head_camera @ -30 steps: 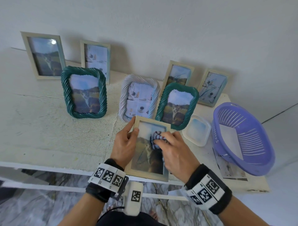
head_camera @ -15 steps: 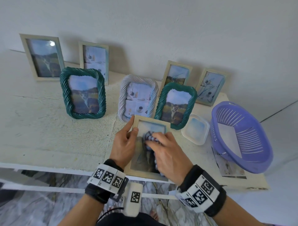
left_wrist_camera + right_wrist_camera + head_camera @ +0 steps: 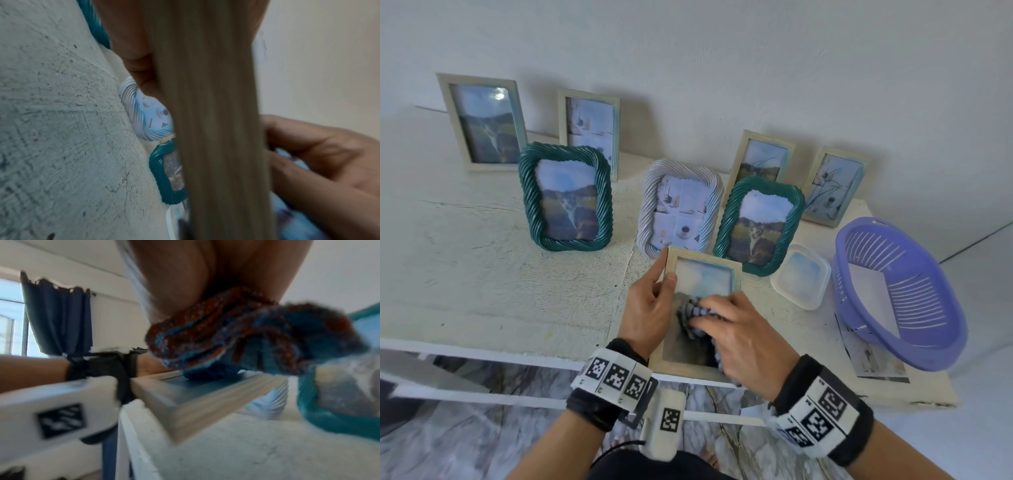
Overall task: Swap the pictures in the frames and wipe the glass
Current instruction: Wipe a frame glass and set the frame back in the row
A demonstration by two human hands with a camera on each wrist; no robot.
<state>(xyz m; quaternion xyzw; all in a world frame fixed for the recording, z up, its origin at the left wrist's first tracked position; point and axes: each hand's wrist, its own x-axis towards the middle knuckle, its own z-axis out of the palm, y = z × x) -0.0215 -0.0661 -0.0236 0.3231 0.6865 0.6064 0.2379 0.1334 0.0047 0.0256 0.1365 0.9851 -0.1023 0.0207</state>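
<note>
I'm mid-wipe: my left hand (image 3: 650, 308) grips the wooden frame (image 3: 703, 263) at the table's (image 3: 482, 274) front edge, my right hand (image 3: 743, 335) clutches the cloth (image 3: 693, 313) on its glass, and the upper pane looks next.

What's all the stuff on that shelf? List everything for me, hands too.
Held frame: one, pale wood, front edge of the shelf.
Cloth: one, blue striped, on its glass.
Wooden frames: four, pale, standing by the wall.
Green rope frames: two, middle row.
White rope frame: one, between them.
Container: one, clear plastic, right.
Basket: one, purple, far right.
Loose print: one, under basket.
Shelf: white.
Left hand: grips held frame.
Right hand: presses cloth.
</note>
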